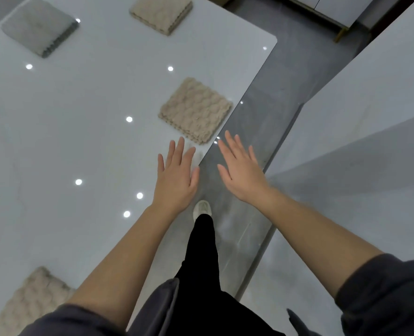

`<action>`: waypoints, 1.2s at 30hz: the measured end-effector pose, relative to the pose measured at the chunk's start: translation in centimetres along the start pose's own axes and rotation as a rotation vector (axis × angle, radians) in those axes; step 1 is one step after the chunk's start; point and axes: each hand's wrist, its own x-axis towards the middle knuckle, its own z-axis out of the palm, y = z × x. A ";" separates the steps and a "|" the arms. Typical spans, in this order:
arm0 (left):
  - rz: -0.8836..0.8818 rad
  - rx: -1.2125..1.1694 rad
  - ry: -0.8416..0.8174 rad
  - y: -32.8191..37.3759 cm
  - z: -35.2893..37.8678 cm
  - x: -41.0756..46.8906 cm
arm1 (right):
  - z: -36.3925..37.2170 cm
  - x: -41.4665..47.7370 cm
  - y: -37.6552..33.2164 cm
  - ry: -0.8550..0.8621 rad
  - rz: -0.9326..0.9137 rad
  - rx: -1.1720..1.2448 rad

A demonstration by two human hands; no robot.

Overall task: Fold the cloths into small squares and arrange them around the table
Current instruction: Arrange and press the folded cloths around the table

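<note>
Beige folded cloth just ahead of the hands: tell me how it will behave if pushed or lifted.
The beige folded cloth looks plush, in loose layers, so it will probably flop and unfold if lifted by one corner. The table is glossy, so a push would likely slide it easily, possibly off the nearby edge.

Beige cloth (pixel 28 304) well behind left hand (pixel 176 175): near corner under sleeve (pixel 67 321), rest cut by frame's lower edge. Far beige cloth (pixel 161 13), well ahead of that hand: top cropped. Shoe (pixel 202 208) beside its wrist: heel hidden by trouser leg (pixel 203 251).
</note>
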 end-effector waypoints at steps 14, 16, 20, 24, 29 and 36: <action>-0.231 0.007 0.107 -0.2 0.5 11.3 | -4.6 17.2 3.4 -0.099 -0.242 0.015; -0.303 0.016 0.115 -0.2 0.8 11.9 | -4.8 18.7 3.7 -0.134 -0.294 -0.010; -0.427 0.010 0.119 0.0 1.9 13.1 | -5.2 21.5 4.5 -0.192 -0.422 -0.027; -0.526 -0.023 0.193 1.1 3.1 13.9 | -5.5 23.6 4.8 -0.221 -0.581 -0.047; -0.623 -0.038 0.267 2.2 4.2 15.1 | -5.0 24.8 4.8 -0.244 -0.702 -0.108; -0.725 -0.035 0.323 1.6 4.0 14.7 | -3.9 25.6 3.4 -0.255 -0.768 -0.188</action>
